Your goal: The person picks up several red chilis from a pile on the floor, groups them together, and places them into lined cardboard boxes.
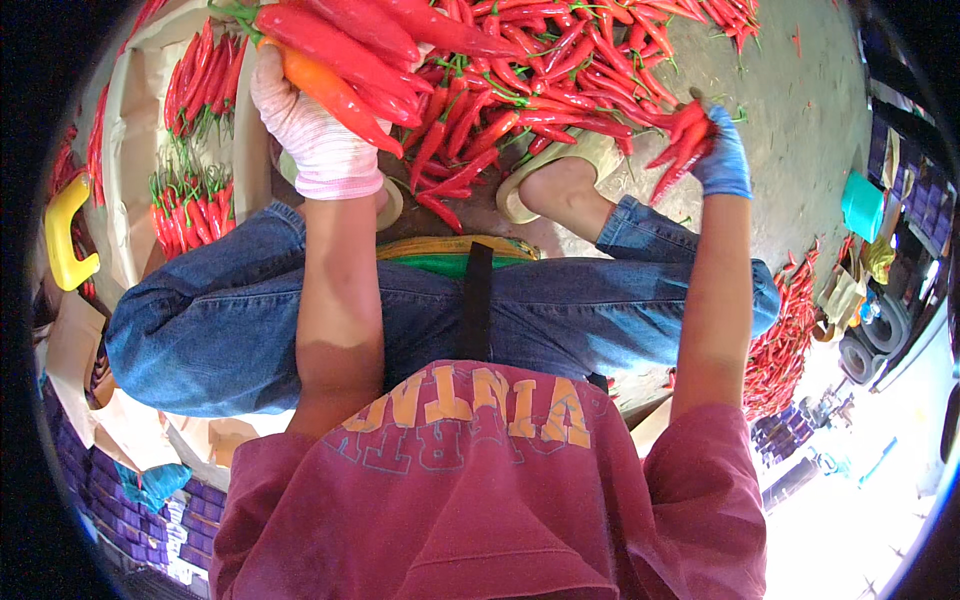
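In a white knit glove, my left hand (322,135) is closed around a bunch of large red chili peppers (352,52), raised close to the camera. One pepper in that bunch is orange (322,90), and green stems stick out on its left side. My right hand (720,154), gloved in blue, grips several red chilies (684,139) at the right edge of a heap. That heap of loose red chilies (547,82) spreads over the floor in front of my feet. The left fingers are partly hidden behind the peppers.
Left of my leg stands a paper-lined box (124,165) with rows of chilies (199,82). A yellow handle-shaped object (67,232) lies beyond it. On the right are another chili pile (784,337) and a teal container (862,206). My sandalled foot (559,184) borders the heap.
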A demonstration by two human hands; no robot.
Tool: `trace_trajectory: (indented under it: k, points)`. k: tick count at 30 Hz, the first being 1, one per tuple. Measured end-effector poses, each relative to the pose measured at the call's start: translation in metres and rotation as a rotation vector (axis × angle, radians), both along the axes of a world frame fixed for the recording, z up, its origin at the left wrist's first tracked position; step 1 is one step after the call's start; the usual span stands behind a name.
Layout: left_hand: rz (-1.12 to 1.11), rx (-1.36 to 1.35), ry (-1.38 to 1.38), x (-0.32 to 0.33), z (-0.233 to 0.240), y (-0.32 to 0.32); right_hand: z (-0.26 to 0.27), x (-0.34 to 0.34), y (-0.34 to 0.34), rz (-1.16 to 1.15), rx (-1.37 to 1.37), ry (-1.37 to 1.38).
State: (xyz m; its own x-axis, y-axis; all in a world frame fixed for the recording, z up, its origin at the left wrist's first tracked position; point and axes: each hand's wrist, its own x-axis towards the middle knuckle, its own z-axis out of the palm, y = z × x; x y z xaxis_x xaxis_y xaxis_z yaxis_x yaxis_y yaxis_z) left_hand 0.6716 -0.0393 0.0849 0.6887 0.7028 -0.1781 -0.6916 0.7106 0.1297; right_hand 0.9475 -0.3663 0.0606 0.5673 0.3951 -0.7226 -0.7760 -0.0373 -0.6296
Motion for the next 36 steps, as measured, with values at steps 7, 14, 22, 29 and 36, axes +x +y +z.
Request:
trace_trajectory:
  k: [7,14,22,29,36]
  points:
    - [-0.055,-0.004,0.03,0.01,0.004,-0.007,0.017,-0.004,0.0,0.57,-0.558,-0.355]
    - [-0.063,0.022,0.067,0.005,0.003,-0.005,-0.002,-0.032,0.022,0.826,-0.709,-0.08]
    - [-0.003,0.017,0.168,0.015,0.004,-0.014,-0.051,-0.034,0.04,0.26,-0.328,-0.094]
    - [0.097,0.027,0.535,0.01,0.015,-0.028,-0.04,-0.027,0.058,0.475,-0.326,-0.472]
    - [-0.278,-0.238,0.029,0.012,-0.014,-0.033,0.085,-0.012,0.141,0.829,-0.085,-0.513]
